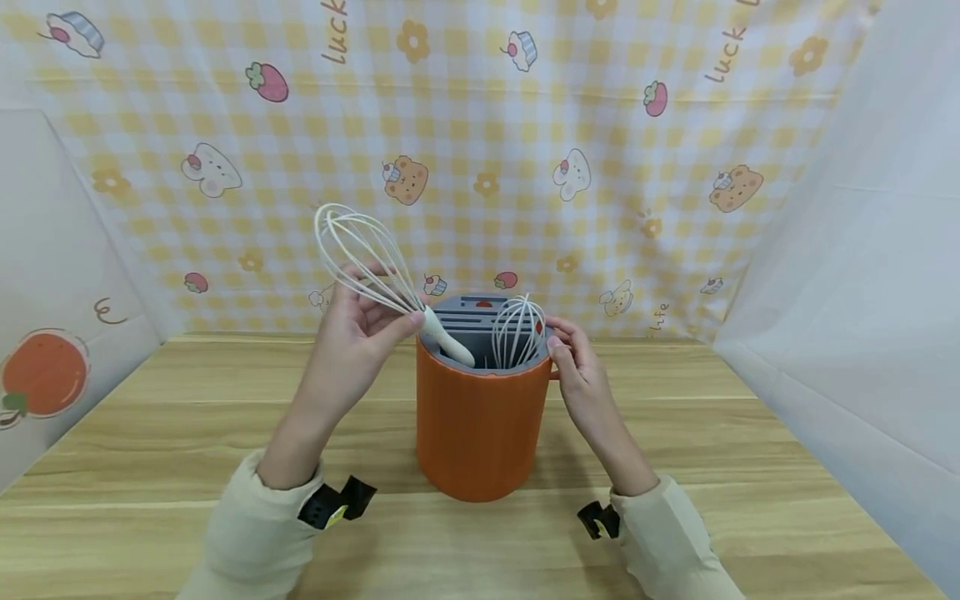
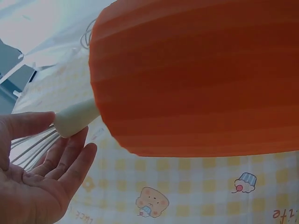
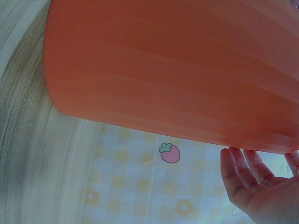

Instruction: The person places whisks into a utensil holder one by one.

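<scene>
In the head view my left hand (image 1: pixel 356 333) pinches a cream whisk (image 1: pixel 367 250) between thumb and fingers, near where the wires meet the handle. The whisk is tilted, wires up and to the left, with its handle end over the opening of a large orange mug-shaped holder (image 1: pixel 480 433). The left wrist view shows the pale handle (image 2: pixel 77 116) passing behind the holder's edge. My right hand (image 1: pixel 585 379) touches the holder's right rim, its fingers fairly straight in the right wrist view. A second whisk (image 1: pixel 517 333) stands in the holder, wires up; its handle is hidden.
A grey slotted insert (image 1: pixel 472 312) fills the holder's top, and part of a handle shows on its right side. The holder stands on a wooden table (image 1: pixel 675 467). Behind hangs a yellow checked cloth (image 1: pixel 480 125), with pale panels at both sides.
</scene>
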Demonstrator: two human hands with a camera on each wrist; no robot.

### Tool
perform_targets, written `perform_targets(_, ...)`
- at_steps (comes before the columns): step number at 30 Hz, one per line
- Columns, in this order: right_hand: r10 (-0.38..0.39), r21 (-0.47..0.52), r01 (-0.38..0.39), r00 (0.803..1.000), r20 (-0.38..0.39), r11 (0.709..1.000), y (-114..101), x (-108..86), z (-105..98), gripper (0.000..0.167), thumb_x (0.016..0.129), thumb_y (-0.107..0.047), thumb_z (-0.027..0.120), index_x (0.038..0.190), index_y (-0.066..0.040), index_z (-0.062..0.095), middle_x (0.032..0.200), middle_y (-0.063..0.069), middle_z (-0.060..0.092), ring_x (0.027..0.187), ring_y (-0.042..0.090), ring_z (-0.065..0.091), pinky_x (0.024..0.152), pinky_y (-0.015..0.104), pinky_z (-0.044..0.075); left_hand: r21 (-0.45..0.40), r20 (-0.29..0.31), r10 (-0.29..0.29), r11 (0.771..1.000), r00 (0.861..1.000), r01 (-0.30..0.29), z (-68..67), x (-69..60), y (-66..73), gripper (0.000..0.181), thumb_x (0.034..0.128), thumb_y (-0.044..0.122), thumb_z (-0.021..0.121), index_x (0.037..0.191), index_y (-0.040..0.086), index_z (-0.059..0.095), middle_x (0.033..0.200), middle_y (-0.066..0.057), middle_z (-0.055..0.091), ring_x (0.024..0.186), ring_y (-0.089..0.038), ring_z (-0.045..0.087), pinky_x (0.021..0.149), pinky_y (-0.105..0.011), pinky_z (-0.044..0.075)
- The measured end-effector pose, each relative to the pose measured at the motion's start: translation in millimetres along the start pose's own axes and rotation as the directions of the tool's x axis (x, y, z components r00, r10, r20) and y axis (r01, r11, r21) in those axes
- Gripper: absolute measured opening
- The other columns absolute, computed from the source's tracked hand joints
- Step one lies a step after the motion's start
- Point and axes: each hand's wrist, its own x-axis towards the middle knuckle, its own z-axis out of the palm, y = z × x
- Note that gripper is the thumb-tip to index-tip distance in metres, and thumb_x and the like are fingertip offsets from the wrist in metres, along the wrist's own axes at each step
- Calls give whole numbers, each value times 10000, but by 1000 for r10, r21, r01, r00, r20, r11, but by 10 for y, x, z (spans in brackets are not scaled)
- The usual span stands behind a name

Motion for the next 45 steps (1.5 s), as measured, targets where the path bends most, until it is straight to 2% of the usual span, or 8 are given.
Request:
perform_targets(4,5,9,-5,1000,-1,1000,-7,6,11,348,997,-254,374,1328,-164,431,1290,85,518,1037,230,522,804,309,486,122,29,6,993,1000,-9,49,-18,-21,467,850,-15,616,1238,32,362,1124,-198,622,1024,-208,639,837,-222,531)
perform_targets(9,3,10,-3,1000,-6,1000,-9,12,22,348,995,-237,379,1328,-148,433,1282,98,520,1034,230,522,796,289,488,286,39,40,957,998,-50,106,-38,-56,506,822,41,678,1254,62,417,1140,-114,656,1054,-186,633,885,-319,523)
perform_targets(15,-9,3,9,1000,-18,1000,-13,12,32,350,993,-219,385,1327,-128,439,1245,124,527,1029,224,521,783,260,492,395,62,62,915,996,-82,178,-53,-110,518,797,40,707,1235,48,431,965,-84,702,835,-159,631,761,-319,510)
perform_targets(21,-2,6,2,1000,-20,1000,-8,14,28,350,994,-217,383,1328,-130,436,1270,119,521,1025,224,519,780,254,493,430,96,83,895,992,-117,252,-68,-146,523,789,56,722,1226,32,435,928,-68,709,762,-138,615,701,-280,508)
perform_targets(26,0,4,0,1000,-21,1000,-7,11,26,350,994,-218,382,1329,-132,434,1277,118,517,1028,228,518,779,253,492,444,113,50,891,992,-95,295,-78,-158,547,801,87,719,1253,48,413,971,-44,704,825,-132,625,729,-285,521)
perform_targets(30,-3,2,4,1000,-23,1000,-3,12,25,347,995,-226,381,1326,-137,436,1288,112,517,1023,230,524,781,259,493,445,125,53,889,991,-104,314,-81,-164,556,802,93,718,1262,53,409,976,-35,702,853,-135,629,763,-302,527)
perform_targets(37,-5,-5,5,1000,-22,1000,-4,6,23,345,995,-229,381,1322,-134,436,1291,111,518,1016,233,531,778,266,493,480,159,60,868,985,-131,323,-93,-169,576,810,127,718,1277,45,392,1042,-32,689,871,-133,619,657,-242,502)
perform_targets(45,5,-1,-5,1000,-21,1000,2,6,20,344,992,-240,387,1320,-150,437,1285,92,524,1005,211,533,782,283,500,496,160,51,859,986,-125,329,-93,-177,679,806,151,722,1352,99,321,1092,-38,647,894,-156,603,715,-289,512)
